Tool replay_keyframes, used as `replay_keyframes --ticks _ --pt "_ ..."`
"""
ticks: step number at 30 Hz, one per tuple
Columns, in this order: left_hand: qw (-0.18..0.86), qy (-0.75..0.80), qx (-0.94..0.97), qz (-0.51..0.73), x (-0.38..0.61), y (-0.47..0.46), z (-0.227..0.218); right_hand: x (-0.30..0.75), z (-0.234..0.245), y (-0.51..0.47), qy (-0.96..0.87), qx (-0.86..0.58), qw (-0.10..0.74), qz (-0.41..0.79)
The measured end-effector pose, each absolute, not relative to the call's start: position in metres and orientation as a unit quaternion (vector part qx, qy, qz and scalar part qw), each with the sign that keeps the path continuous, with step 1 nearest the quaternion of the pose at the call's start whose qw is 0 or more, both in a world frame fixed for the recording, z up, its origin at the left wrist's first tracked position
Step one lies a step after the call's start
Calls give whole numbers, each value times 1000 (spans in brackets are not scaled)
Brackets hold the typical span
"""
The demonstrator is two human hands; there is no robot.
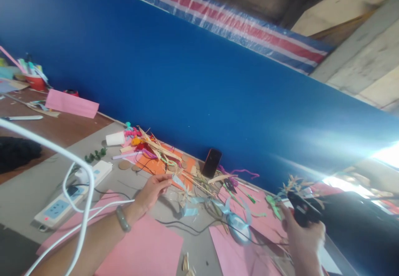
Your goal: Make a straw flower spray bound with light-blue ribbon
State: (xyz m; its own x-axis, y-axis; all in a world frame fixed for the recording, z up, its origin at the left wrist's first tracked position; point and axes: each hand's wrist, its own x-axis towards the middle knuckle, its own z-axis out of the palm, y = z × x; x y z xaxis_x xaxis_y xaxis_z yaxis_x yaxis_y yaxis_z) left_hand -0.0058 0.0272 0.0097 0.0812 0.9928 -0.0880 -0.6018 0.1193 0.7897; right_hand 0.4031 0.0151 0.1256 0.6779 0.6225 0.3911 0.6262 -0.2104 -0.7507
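Note:
My left hand [156,189] is closed in a pinch on the end of a light blue ribbon [190,212], above the grey tabletop. The ribbon trails right in loose loops to its roll [239,228]. At the right, my right hand [301,236] is wrapped round a black, corded tool that looks like a hot glue gun [304,209]; motion blurs it. A thin black cord [199,229] runs across the table towards that hand. Dried stems [296,184] and a green ribbon piece [273,206] lie close to the tool.
A white power strip [59,209] and a looping white cable [89,201] are at the left. Pink paper sheets [146,247] cover parts of the table. Along the blue partition [187,80] lie wooden strips [158,147], a white cup [114,139] and a propped phone [212,163].

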Motion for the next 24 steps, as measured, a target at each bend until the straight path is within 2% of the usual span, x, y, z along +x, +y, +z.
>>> replay_keyframes --ticks 2,5,13,17,24 --pt "673 325 303 591 -5 28 7 377 131 2 -401 -769 497 40" --pt "669 314 319 593 -4 28 5 322 125 -20 -497 -704 496 111" --pt "657 316 342 593 -1 26 8 197 85 -45 -655 -556 410 307" --pt "649 332 338 596 -1 21 15 180 77 -27 -704 -517 356 332" --pt "651 337 328 596 -2 17 28 177 64 -12 -703 -531 336 334"
